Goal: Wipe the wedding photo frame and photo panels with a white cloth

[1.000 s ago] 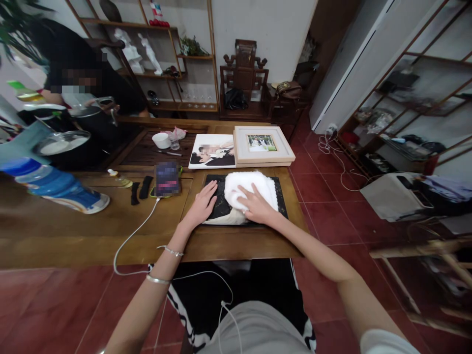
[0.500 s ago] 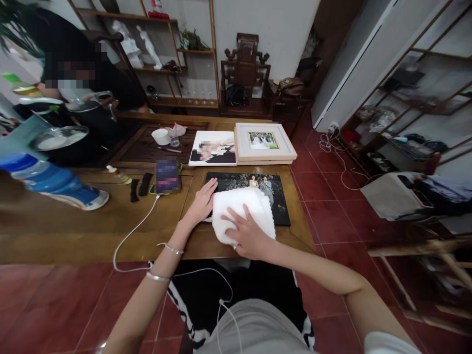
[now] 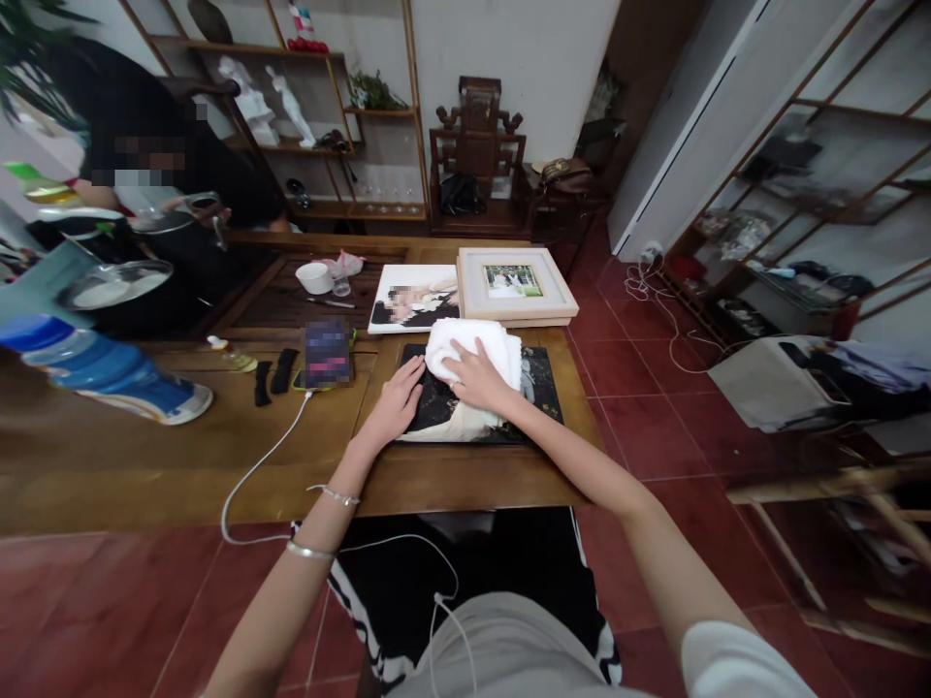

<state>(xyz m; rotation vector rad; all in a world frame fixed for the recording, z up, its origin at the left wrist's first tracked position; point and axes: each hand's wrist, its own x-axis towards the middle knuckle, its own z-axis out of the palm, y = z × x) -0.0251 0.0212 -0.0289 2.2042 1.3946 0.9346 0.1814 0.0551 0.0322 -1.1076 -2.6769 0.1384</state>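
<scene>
A dark photo panel [image 3: 539, 388] with a couple pictured on it lies flat on the wooden table [image 3: 436, 490] in front of me. My left hand [image 3: 395, 399] rests on the panel's left edge, fingers stretched out and holding nothing. Under my right hand [image 3: 480, 380] is a folded white towel [image 3: 452, 337], pressed onto the panel. The fingers of that hand are spread and slightly bent into the cloth. The towel covers the upper middle of the picture and reaches its far edge, close to a white-edged photo print [image 3: 407, 301].
Pale picture frames [image 3: 557, 301] are stacked behind the panel. To the left lie a phone [image 3: 327, 354] with a white cable [image 3: 251, 470], black strips [image 3: 282, 370] and a blue bottle [image 3: 109, 368]. A person [image 3: 175, 126] holds a dark pot [image 3: 178, 237] at the far left.
My right hand has moved the towel away from me, toward the panel's far edge. The lower part of the picture is now uncovered. My left hand has stayed at the left edge.
</scene>
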